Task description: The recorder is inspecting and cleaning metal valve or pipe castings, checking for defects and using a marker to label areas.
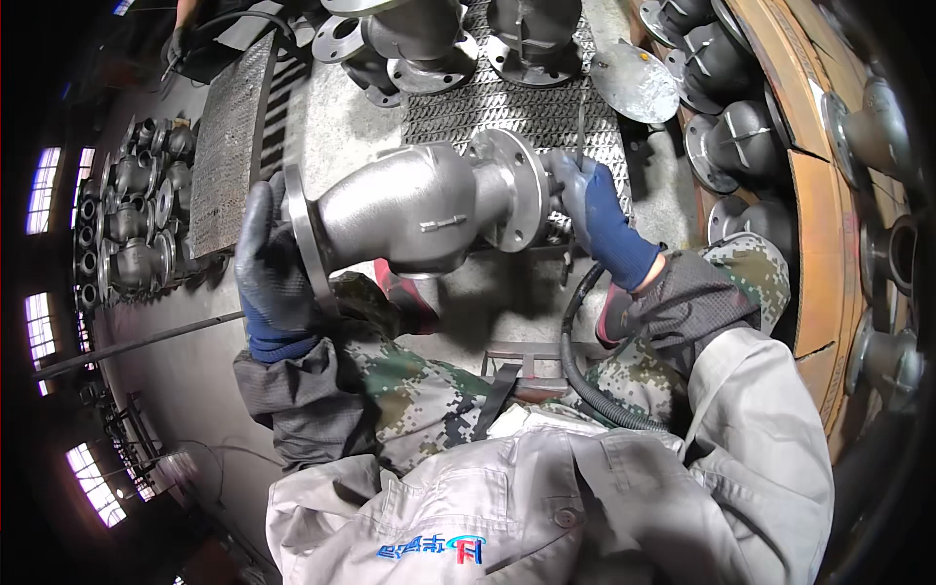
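Observation:
A grey cast-metal valve body [405,200] with round flanges at both ends is held on its side in front of me, above the ribbed metal plate. My left hand [273,258], in a grey-and-blue coated glove, grips the large left flange [304,229], fingers behind it. Close against the bolt-holed right flange [526,190] is my right hand [597,210], gloved in blue with its fingers curled. A thin dark rod [582,122] rises beside those fingers, and a black corrugated hose [567,346] runs below the wrist. What this hand grips is mostly hidden.
More valve bodies [531,34] stand ahead on the ribbed plate [439,122]. A round metal disc [634,83] lies right of them. Others line the cardboard [811,253] at right and stack at far left [132,210]. A textured slab [229,146] stands left; a person's hand [178,47] shows beyond.

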A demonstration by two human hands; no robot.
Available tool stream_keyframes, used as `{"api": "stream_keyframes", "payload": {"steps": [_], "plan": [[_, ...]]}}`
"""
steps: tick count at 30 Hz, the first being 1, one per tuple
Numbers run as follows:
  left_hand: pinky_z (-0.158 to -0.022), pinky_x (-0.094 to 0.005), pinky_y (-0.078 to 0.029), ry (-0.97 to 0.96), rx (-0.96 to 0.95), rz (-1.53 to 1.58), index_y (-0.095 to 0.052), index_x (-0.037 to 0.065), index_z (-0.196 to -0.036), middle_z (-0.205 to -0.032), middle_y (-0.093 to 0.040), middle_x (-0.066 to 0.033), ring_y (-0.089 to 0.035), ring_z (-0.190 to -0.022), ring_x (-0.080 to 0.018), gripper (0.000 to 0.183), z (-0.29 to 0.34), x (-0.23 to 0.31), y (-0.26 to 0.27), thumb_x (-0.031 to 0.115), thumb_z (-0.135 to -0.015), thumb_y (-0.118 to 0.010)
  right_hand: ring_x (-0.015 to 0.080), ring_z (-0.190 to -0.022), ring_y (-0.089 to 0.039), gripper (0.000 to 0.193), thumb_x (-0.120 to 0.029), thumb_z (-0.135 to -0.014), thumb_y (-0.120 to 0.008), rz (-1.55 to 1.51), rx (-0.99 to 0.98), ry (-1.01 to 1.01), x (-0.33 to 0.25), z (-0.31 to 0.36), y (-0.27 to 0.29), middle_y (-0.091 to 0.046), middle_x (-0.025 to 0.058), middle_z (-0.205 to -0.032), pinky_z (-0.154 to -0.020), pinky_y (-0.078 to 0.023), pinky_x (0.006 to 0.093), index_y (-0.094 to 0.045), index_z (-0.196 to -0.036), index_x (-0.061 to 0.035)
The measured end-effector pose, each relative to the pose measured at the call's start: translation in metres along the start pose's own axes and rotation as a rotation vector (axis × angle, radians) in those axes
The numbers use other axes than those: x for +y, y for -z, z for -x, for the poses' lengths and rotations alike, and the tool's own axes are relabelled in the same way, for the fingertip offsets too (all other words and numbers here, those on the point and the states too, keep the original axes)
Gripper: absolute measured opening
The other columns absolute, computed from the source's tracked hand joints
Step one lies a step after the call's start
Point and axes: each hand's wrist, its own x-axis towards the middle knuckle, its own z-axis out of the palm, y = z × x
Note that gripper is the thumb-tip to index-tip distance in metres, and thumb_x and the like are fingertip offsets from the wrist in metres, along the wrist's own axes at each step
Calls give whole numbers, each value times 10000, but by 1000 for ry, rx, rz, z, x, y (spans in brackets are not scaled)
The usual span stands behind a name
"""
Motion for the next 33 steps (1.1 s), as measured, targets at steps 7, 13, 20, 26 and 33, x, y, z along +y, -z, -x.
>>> {"api": "stream_keyframes", "payload": {"steps": [7, 13, 20, 26, 33], "plan": [[-1067, -397, -344, 469, 157, 586, -409, -30, -1337, -1369, -433, -151, -408, -1276, -244, 422, -22, 1, 3, 190, -978, -377, 133, -807, -636, 393, -257, -998, -346, -55, -73, 106, -12, -15, 6, -662, 101, -928, -718, -513, 232, -590, -1086, 39], [-877, -312, -460, 190, -56, 30, -448, 34, -1340, -1248, -508, -170, -567, -1040, -219, 435, -29, 22, -19, 95, -916, -524, 162, -797, -629, 382, -283, -997, -367, -79, -108, 107, -31, -11, 4, -651, 122, -952, -701, -508, 259, -576, -1091, 23], [-944, -276, -415, 622, 47, 358, -202, -50, -1430, -1340, -418, -153, -495, -1121, -183, 816, -42, 46, -48, 113, -798, -693, 132, -760, -622, 453, -349, -990, -385, 97, -100, 417, -84, 0, 8, -651, 119, -937, -658, -509, 223, -559, -1152, 36], [-1034, -327, -351, 83, -423, -98, -373, -25, -1373, -1410, -391, -163, -421, -1262, -240, 587, -54, 55, -40, 167, -875, -618, 113, -675, -620, 556, -471, -948, -377, 183, -440, 317, -124, 7, -4, -677, 120, -885, -563, -442, 192, -567, -1161, 6], [-1004, -320, -386, 100, -138, 21, -417, -58, -1317, -1344, -448, -177, -467, -1207, -214, 408, -51, 23, -46, 64, -931, -470, 107, -596, -580, 290, -230, -904, -445, 344, -677, 475, -112, -15, -28, -598, 67, -669, -526, -411, 226, -596, -941, 15]]}}
